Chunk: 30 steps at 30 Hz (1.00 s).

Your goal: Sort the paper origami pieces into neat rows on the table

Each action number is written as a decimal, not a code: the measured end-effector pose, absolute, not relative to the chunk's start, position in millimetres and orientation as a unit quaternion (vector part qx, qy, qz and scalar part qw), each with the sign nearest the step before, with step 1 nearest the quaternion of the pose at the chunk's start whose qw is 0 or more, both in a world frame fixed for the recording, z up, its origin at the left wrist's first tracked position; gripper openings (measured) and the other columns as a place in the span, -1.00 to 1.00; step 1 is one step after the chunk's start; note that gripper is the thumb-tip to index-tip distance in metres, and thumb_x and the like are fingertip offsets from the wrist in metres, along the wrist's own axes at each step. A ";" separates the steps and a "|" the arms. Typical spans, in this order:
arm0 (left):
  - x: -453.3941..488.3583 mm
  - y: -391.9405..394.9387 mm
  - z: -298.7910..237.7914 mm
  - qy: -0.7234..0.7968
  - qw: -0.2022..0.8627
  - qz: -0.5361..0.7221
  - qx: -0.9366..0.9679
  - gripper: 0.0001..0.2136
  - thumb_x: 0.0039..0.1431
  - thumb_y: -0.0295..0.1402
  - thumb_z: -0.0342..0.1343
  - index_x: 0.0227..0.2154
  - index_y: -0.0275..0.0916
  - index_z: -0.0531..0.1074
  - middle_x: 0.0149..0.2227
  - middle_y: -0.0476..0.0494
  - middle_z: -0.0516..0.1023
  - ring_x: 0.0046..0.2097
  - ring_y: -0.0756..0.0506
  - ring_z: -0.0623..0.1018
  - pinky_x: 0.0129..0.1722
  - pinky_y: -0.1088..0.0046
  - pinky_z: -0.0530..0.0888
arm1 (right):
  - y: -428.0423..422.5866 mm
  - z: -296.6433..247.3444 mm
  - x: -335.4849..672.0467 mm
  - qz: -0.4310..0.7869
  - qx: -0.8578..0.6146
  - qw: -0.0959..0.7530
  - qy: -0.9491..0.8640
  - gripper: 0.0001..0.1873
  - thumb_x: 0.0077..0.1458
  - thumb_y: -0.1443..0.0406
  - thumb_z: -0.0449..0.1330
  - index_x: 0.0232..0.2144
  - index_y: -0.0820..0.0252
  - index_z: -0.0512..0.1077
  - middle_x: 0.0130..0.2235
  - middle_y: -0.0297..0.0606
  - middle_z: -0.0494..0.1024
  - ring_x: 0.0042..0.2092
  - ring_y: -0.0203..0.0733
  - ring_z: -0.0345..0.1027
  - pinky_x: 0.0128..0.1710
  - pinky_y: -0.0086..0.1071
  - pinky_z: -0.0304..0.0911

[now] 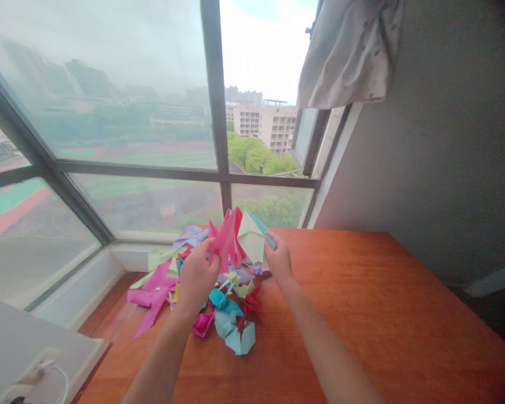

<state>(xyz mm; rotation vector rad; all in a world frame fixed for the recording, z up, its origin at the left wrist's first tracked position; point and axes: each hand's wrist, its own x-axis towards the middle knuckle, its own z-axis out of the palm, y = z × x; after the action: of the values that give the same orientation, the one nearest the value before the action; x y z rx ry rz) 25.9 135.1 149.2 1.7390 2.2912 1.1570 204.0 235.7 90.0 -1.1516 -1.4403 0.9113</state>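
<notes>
The left hand (202,275) is pinched nearly closed on a pink fold (225,241), thumb and fingers meeting at its near left edge, while the right hand (279,258) has its fingers curled in on a blue fold (260,222) with a pale green fold (251,240) just in front of it. All three are held up over a heap on the desk (340,303): a magenta pinwheel (155,289) to the left, a purple pinwheel (191,235) at the far side, a pale blue piece (238,334) nearest me. To my eye, squeezing too hard would crush those thin points, and lowering either hand carelessly would snag or flatten the heap. A draught through the open window (305,137) on the right might scatter the lighter bits. I can't tell whether the right fingers grip the pale green fold too, or only the blue one. The fingertips are partly hidden, the heap's middle is a jumble, and the desk's near edge is cut off.
</notes>
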 end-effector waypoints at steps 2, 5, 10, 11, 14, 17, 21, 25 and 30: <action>-1.5 132.2 149.9 0.767 -0.018 0.341 0.543 -0.67 0.16 -0.37 -0.05 -0.06 -0.22 0.48 -0.11 -0.21 0.63 -0.05 -0.25 0.59 -0.09 0.28 0.46 | 237.4 88.3 192.5 0.362 -0.487 0.502 -0.616 -0.59 0.08 0.13 0.14 -0.06 0.16 0.51 -0.07 -0.20 0.60 -0.05 -0.08 0.44 -0.02 -0.26 0.32; -30.6 133.1 139.9 0.797 -0.038 0.296 0.526 -0.66 0.18 -0.34 -0.04 -0.03 -0.22 0.47 -0.10 -0.23 0.63 -0.08 -0.27 0.60 -0.14 0.29 0.47 | 236.0 81.8 185.5 0.339 -0.491 0.479 -0.643 -0.61 0.08 0.17 0.13 -0.07 0.14 0.51 -0.08 -0.20 0.60 -0.08 -0.11 0.44 -0.03 -0.24 0.32; -46.4 136.7 115.6 0.794 0.005 0.324 0.515 -0.55 0.19 -0.28 0.00 0.14 -0.20 0.31 0.02 -0.22 0.58 -0.03 -0.22 0.59 -0.07 0.28 0.49 | 229.8 67.5 197.1 0.290 -0.488 0.460 -0.682 -0.68 0.03 0.24 0.18 -0.13 0.12 0.51 0.03 -0.18 0.52 0.06 -0.10 0.37 0.05 -0.25 0.28; -46.0 136.1 111.9 0.787 0.009 0.334 0.519 -0.53 0.19 -0.25 0.00 0.17 -0.20 0.28 0.05 -0.23 0.55 -0.01 -0.21 0.58 -0.04 0.26 0.48 | 228.8 65.0 200.8 0.280 -0.490 0.459 -0.686 -0.68 0.03 0.25 0.18 -0.12 0.13 0.50 0.05 -0.16 0.51 0.08 -0.10 0.36 0.06 -0.26 0.28; -39.6 129.3 102.9 0.759 -0.024 0.349 0.549 -0.52 0.20 -0.19 -0.01 0.14 -0.27 0.30 0.11 -0.32 0.49 0.12 -0.28 0.49 0.10 0.14 0.42 | 227.0 60.5 208.1 0.251 -0.500 0.459 -0.690 -0.70 0.06 0.27 0.16 -0.13 0.16 0.50 0.04 -0.11 0.50 0.08 -0.09 0.35 0.07 -0.25 0.26; -24.4 113.7 94.5 0.706 -0.086 0.377 0.593 -0.58 0.22 -0.22 -0.01 0.07 -0.32 0.36 0.11 -0.37 0.47 0.18 -0.32 0.42 0.17 0.06 0.35 | 228.7 62.5 205.9 0.231 -0.499 0.462 -0.696 -0.77 0.10 0.30 0.13 -0.20 0.15 0.52 -0.01 -0.12 0.53 0.06 -0.11 0.36 0.07 -0.26 0.26; 6.4 87.5 81.1 0.661 -0.134 0.395 0.624 -0.69 0.24 -0.31 0.01 0.01 -0.27 0.39 0.06 -0.32 0.48 0.11 -0.30 0.45 0.14 0.06 0.38 | 235.3 76.0 194.0 0.217 -0.478 0.476 -0.705 -0.77 0.16 0.33 0.06 -0.26 0.16 0.53 -0.07 -0.16 0.57 0.01 -0.16 0.39 0.06 -0.30 0.26; 33.2 71.5 68.2 0.641 -0.119 0.386 0.653 -0.74 0.26 -0.37 0.02 -0.01 -0.19 0.40 0.08 -0.28 0.45 0.10 -0.26 0.46 0.07 0.10 0.42 | 230.2 92.2 185.9 0.206 -0.461 0.493 -0.708 -0.74 0.20 0.31 0.03 -0.22 0.16 0.52 -0.11 -0.17 0.58 -0.03 -0.17 0.41 0.03 -0.30 0.28; 49.8 67.5 57.0 0.628 -0.107 0.404 0.657 -0.75 0.26 -0.42 0.02 -0.03 -0.17 0.41 0.07 -0.26 0.44 0.09 -0.22 0.46 0.06 0.12 0.45 | 201.2 96.7 176.5 0.193 -0.416 0.460 -0.761 -0.76 0.17 0.30 0.08 -0.17 0.09 0.52 -0.02 -0.22 0.56 -0.01 -0.16 0.42 0.00 -0.30 0.33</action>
<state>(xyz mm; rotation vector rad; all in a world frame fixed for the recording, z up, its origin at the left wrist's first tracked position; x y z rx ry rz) 49.8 67.5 57.0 2.2168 2.1201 1.3632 176.5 201.2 96.7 -1.0230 -1.8722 0.4748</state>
